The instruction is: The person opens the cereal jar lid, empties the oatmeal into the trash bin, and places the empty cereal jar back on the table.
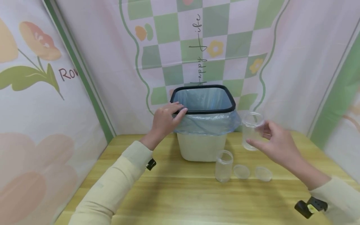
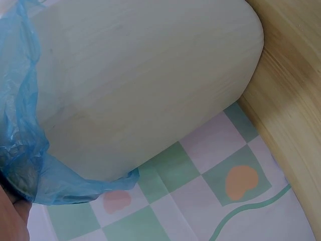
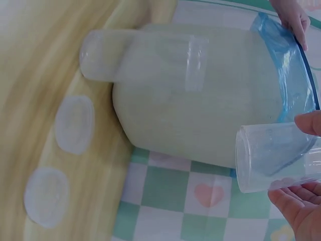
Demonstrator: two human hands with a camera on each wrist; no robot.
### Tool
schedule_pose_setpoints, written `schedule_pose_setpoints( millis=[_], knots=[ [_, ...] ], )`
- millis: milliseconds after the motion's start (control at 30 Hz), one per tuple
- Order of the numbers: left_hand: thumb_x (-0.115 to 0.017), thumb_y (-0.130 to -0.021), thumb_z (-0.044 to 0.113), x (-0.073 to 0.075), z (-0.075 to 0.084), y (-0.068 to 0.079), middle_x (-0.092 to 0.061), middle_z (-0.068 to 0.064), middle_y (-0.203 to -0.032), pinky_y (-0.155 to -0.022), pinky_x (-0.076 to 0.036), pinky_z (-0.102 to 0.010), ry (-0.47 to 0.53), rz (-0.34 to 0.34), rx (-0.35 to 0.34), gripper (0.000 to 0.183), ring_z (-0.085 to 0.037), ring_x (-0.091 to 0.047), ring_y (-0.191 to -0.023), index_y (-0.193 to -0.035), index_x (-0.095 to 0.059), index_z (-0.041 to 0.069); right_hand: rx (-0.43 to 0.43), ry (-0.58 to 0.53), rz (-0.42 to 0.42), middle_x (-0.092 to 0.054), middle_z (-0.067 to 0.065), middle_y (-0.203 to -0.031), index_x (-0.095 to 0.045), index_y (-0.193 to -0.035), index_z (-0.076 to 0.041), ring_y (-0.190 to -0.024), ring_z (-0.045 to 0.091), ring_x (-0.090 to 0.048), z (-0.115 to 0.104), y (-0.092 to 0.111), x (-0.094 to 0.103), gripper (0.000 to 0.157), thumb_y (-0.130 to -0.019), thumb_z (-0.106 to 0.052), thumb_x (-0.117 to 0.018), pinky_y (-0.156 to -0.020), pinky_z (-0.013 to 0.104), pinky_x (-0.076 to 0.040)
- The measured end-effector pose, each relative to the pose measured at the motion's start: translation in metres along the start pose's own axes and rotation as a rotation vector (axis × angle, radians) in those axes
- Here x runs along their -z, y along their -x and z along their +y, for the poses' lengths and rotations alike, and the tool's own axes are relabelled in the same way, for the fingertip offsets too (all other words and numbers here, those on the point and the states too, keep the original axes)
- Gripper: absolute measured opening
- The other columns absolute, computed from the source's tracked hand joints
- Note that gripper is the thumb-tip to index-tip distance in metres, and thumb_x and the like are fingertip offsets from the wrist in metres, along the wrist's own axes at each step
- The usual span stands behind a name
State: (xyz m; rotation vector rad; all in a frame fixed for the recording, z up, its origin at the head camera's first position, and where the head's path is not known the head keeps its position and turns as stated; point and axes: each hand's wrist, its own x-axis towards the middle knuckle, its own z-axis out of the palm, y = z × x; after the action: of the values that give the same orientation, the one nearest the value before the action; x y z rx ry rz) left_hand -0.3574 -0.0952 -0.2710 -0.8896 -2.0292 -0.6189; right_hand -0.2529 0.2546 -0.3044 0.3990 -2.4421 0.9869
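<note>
A pale trash bin (image 1: 201, 147) with a black rim and a blue liner bag (image 1: 208, 123) folded over its top stands on the table. My left hand (image 1: 166, 120) holds the bin's rim at the near left corner, fingers over the edge and thumb in front. To the right of the bin, my right hand (image 1: 277, 142) grips a clear plastic jar (image 3: 271, 153) by its side, raised upright above the table with its mouth uncovered. A second clear jar (image 1: 224, 167) stands in front of the bin, also without a lid.
Two clear round lids, a nearer-to-jar lid (image 1: 241, 171) and a farther-right lid (image 1: 263, 173), lie flat on the wooden table (image 1: 174, 200). Behind the bin hangs a checkered, flower-printed curtain (image 1: 107, 62), which also covers both sides.
</note>
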Motion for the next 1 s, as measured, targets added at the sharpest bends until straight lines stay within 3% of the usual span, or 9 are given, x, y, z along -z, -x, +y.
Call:
schedule_pose_setpoints(
  millis=[133,333,400,500,567,633,767,1000],
  knots=[
    [-0.067,-0.093,0.025,0.001,0.0,0.0,-0.073,-0.009,-0.102,-0.09,-0.052,-0.038,-0.006,-0.007,0.006,0.026,-0.023,-0.066,-0.105,-0.104,-0.075,0.003,-0.005,-0.012,-0.004,-0.064,0.022,-0.106,-0.054,-0.107,0.001,-0.101,0.047,-0.062,-0.001,0.008,-0.003,0.047,-0.081,-0.027,-0.081,-0.081,0.013,-0.048],
    [-0.066,-0.093,0.026,0.001,0.0,0.0,-0.073,-0.008,-0.102,-0.09,-0.052,-0.037,-0.022,-0.018,0.011,0.026,-0.022,-0.066,-0.106,-0.105,-0.076,0.005,-0.023,-0.011,-0.02,-0.063,0.024,-0.107,-0.053,-0.115,0.002,-0.099,0.049,-0.062,-0.003,0.021,-0.006,0.053,-0.082,-0.028,-0.08,-0.082,0.044,-0.049],
    [-0.066,-0.094,0.026,0.002,0.0,0.0,-0.073,-0.008,-0.102,-0.09,-0.052,-0.037,-0.021,-0.02,0.014,0.026,-0.022,-0.066,-0.106,-0.105,-0.076,0.005,-0.03,-0.019,-0.026,-0.063,0.025,-0.108,-0.052,-0.118,0.003,-0.099,0.049,-0.062,-0.003,0.026,-0.008,0.055,-0.082,-0.027,-0.081,-0.081,0.034,-0.053],
    [-0.066,-0.093,0.026,0.001,0.0,0.0,-0.073,-0.008,-0.101,-0.09,-0.052,-0.037,-0.021,-0.02,0.014,0.026,-0.022,-0.066,-0.106,-0.105,-0.076,0.005,-0.046,-0.023,-0.033,-0.064,0.025,-0.109,-0.053,-0.121,0.004,-0.099,0.048,-0.062,-0.003,0.034,-0.01,0.058,-0.081,-0.027,-0.081,-0.08,0.034,-0.054],
    [-0.066,-0.093,0.026,0.001,0.0,0.001,-0.073,-0.008,-0.101,-0.089,-0.052,-0.037,-0.02,-0.018,0.013,0.026,-0.022,-0.066,-0.106,-0.105,-0.076,0.005,-0.057,-0.034,-0.039,-0.064,0.024,-0.11,-0.053,-0.121,0.003,-0.1,0.047,-0.063,-0.002,0.039,-0.012,0.058,-0.081,-0.027,-0.081,-0.079,0.027,-0.054],
    [-0.066,-0.093,0.026,0.0,-0.001,0.001,-0.073,-0.009,-0.101,-0.088,-0.053,-0.037,-0.019,-0.015,0.009,0.026,-0.022,-0.066,-0.105,-0.104,-0.076,0.004,-0.064,-0.042,-0.04,-0.064,0.024,-0.11,-0.053,-0.122,0.002,-0.1,0.048,-0.062,-0.001,0.044,-0.014,0.058,-0.08,-0.026,-0.082,-0.079,0.026,-0.054],
    [-0.066,-0.093,0.026,0.0,0.0,0.001,-0.073,-0.009,-0.102,-0.088,-0.053,-0.037,-0.021,-0.015,0.008,0.027,-0.022,-0.066,-0.105,-0.105,-0.075,0.004,-0.062,-0.07,-0.04,-0.065,0.024,-0.111,-0.054,-0.123,0.0,-0.101,0.046,-0.062,0.0,0.052,-0.017,0.058,-0.079,-0.023,-0.083,-0.076,0.003,-0.042],
    [-0.067,-0.093,0.026,0.0,0.0,0.001,-0.073,-0.01,-0.102,-0.088,-0.053,-0.038,-0.016,-0.013,0.008,0.027,-0.022,-0.066,-0.105,-0.105,-0.075,0.003,-0.066,-0.102,-0.041,-0.064,0.023,-0.113,-0.055,-0.124,-0.001,-0.102,0.04,-0.062,-0.002,0.064,-0.025,0.059,-0.077,-0.019,-0.085,-0.076,0.006,-0.045]
  ],
)
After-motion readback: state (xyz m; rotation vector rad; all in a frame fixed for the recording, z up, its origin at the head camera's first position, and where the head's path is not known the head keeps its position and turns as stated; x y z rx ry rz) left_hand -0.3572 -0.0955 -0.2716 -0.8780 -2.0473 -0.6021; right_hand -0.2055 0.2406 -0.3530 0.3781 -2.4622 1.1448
